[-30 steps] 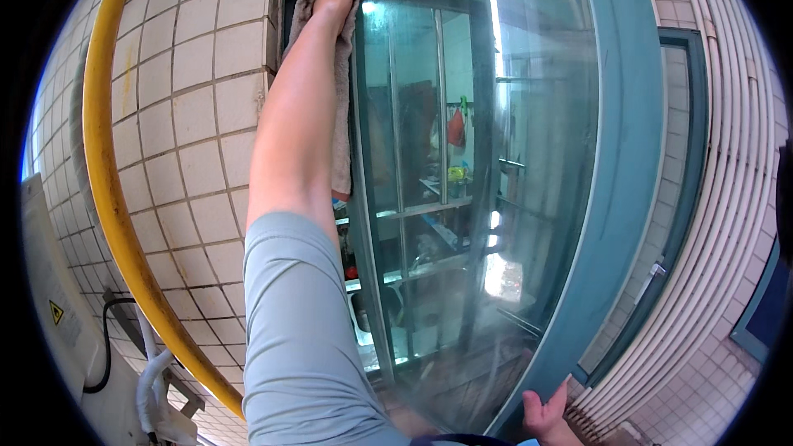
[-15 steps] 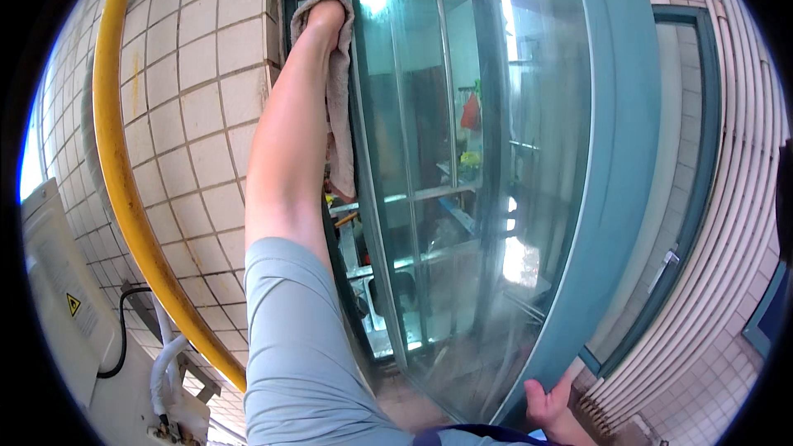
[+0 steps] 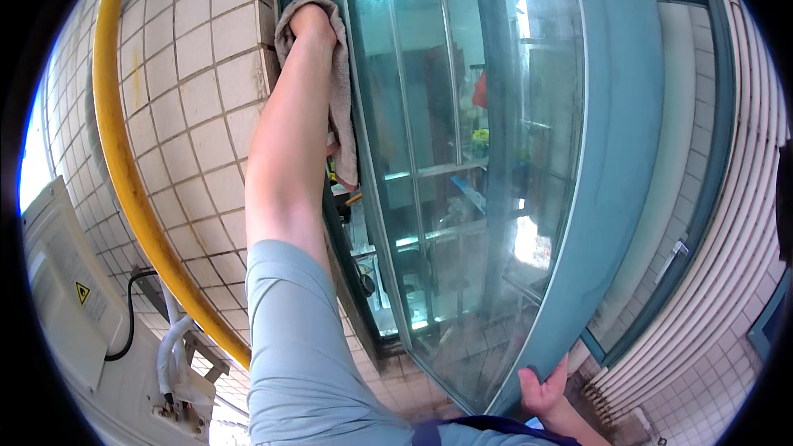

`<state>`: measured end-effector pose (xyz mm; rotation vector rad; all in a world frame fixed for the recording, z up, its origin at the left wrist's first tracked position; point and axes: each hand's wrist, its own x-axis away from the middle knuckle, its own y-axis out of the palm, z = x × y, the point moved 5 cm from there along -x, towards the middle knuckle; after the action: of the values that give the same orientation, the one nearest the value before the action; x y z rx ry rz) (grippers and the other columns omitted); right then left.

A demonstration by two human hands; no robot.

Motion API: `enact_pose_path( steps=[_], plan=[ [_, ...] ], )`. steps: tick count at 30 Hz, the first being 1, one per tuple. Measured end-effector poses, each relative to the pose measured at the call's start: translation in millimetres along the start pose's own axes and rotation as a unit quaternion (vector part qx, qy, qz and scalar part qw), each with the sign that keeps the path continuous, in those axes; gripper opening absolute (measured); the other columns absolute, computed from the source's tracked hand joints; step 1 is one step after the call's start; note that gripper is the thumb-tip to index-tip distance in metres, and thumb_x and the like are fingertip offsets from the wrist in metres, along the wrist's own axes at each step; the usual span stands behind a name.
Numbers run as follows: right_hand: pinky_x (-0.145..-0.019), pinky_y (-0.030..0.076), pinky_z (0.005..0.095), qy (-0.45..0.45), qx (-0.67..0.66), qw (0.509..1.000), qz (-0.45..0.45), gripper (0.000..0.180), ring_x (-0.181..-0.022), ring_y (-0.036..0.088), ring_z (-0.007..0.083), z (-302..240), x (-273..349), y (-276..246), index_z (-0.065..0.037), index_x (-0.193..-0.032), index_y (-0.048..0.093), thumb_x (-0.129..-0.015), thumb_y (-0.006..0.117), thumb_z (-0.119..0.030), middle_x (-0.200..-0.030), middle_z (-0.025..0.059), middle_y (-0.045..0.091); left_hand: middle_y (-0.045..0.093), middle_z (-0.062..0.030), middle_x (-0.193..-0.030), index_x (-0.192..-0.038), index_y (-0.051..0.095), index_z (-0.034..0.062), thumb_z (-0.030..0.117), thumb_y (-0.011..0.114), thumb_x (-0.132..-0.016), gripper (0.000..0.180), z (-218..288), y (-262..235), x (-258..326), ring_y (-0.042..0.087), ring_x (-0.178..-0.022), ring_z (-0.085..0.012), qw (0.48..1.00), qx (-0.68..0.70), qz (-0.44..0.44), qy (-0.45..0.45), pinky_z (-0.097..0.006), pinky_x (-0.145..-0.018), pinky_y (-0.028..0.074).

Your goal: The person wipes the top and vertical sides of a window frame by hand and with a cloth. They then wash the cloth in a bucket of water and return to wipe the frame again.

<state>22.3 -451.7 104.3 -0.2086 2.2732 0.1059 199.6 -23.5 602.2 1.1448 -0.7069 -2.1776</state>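
My left arm, in a light blue-grey sleeve, stretches up to the top left of the glass. My left hand (image 3: 312, 23) is closed on a grey cloth (image 3: 341, 99), which is draped over it and hangs down along the teal window frame's left edge. The cloth hides most of the fingers. A tall glass pane (image 3: 462, 223), hazy and streaked, stands tilted in a teal-framed sash (image 3: 615, 140). At the lower right, my right hand (image 3: 545, 391) grips the sash's bottom edge, thumb and fingers on the frame.
A yellow pipe (image 3: 106, 116) runs down the tiled wall (image 3: 194, 74) at left. Below it sits a white outdoor unit (image 3: 70, 281) with a black cable and wrapped hoses. Several white pipes (image 3: 727, 223) curve down the right side, beside another teal-framed window (image 3: 723, 116).
My left hand and the cloth have moved slightly down and left, toward the tiled wall's edge. The right hand keeps its hold on the sash. The view has shifted a little.
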Motion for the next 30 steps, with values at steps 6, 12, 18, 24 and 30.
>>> enact_pose_path(
  steps=[6,12,18,24,30],
  plan=[
    [-0.101,0.038,0.0339,0.010,-0.007,1.000,0.018,0.062,-0.114,0.050,0.0208,-3,-1,3,0.004,-0.138,0.032,-0.082,0.057,-0.008,-0.128,0.0135,0.048,0.061,-0.0104,-0.110,-0.120,0.056,0.0042,0.008,0.038,-0.093,0.033,-29,2,-11,0.058,-0.099,-0.0246,0.972,-0.187,-0.136,-0.038,-0.031,-0.082,0.049],
    [-0.102,0.035,0.0345,0.035,0.014,0.999,-0.019,0.073,-0.117,0.045,0.0227,18,14,-9,0.006,-0.141,0.027,-0.081,0.065,-0.012,-0.130,0.0134,0.044,0.062,-0.0139,-0.103,-0.116,0.054,-0.0001,0.002,0.037,-0.093,0.029,-23,13,-1,0.060,-0.090,-0.0202,0.689,-0.667,-0.165,0.230,-0.034,-0.071,0.051],
    [-0.098,0.037,0.0341,0.021,0.040,0.999,-0.019,0.062,-0.111,0.048,0.0226,7,11,-5,0.005,-0.134,0.036,-0.080,0.062,-0.008,-0.123,0.0126,0.047,0.059,-0.0159,-0.093,-0.108,0.054,0.0026,0.009,0.036,-0.096,0.022,-53,-42,16,0.058,-0.079,-0.0261,0.825,-0.504,-0.171,0.192,-0.038,-0.064,0.049],
    [-0.096,0.040,0.0345,0.018,0.008,1.000,-0.019,0.051,-0.104,0.053,0.0238,3,2,0,0.005,-0.126,0.046,-0.078,0.061,-0.006,-0.116,0.0135,0.053,0.057,-0.0150,-0.080,-0.103,0.053,0.0050,0.015,0.037,-0.098,0.019,-123,-126,43,0.058,-0.067,-0.0307,0.745,-0.620,-0.126,0.211,-0.041,-0.055,0.046],
    [-0.101,0.042,0.0394,0.001,0.141,0.987,-0.074,0.059,-0.118,0.053,0.0331,8,9,-7,0.011,-0.137,0.034,-0.084,0.050,-0.010,-0.127,0.0267,0.054,0.061,-0.0151,-0.099,-0.122,0.049,0.0021,0.011,0.043,-0.096,0.028,-178,-204,141,0.061,-0.085,-0.0339,0.735,-0.637,-0.119,0.203,-0.041,-0.072,0.048]
  ],
)
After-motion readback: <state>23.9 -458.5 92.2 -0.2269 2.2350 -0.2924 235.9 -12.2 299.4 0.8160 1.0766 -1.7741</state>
